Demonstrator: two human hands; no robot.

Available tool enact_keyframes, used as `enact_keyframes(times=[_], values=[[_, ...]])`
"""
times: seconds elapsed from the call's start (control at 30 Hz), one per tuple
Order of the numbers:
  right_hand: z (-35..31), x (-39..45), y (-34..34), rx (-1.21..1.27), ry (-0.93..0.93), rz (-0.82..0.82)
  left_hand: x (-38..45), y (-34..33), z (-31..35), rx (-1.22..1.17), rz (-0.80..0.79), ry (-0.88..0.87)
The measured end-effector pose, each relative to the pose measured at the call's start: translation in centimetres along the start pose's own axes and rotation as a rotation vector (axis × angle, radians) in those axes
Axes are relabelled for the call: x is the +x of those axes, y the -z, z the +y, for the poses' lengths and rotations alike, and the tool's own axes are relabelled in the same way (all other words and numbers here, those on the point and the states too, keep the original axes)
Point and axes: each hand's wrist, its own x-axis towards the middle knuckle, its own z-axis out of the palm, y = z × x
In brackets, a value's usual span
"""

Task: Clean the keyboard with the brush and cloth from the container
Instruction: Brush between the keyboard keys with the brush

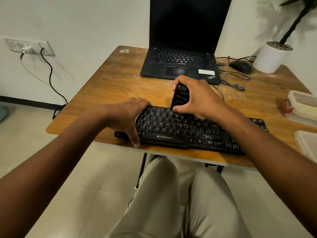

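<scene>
A black dusty keyboard lies along the near edge of the wooden table. My left hand clamps its left end, thumb on the front edge and fingers over the top corner. My right hand grips a black brush upright, with its lower end pressed on the upper key rows near the keyboard's middle. At the right edge stands the clear plastic container with a red clip and something yellow inside. Its lid lies nearer to me. No cloth can be made out.
An open black laptop sits behind the keyboard. A black mouse with tangled cables and a white plant pot stand at the back right. A wall socket with cables is at the left. My knees are under the table.
</scene>
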Motion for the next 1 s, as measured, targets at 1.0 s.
enact_keyframes(times=[1.0], values=[[-1.3,1.8,-1.4,0.097,0.077,-0.077,0.0,0.1,0.2,0.013,-0.001,0.009]])
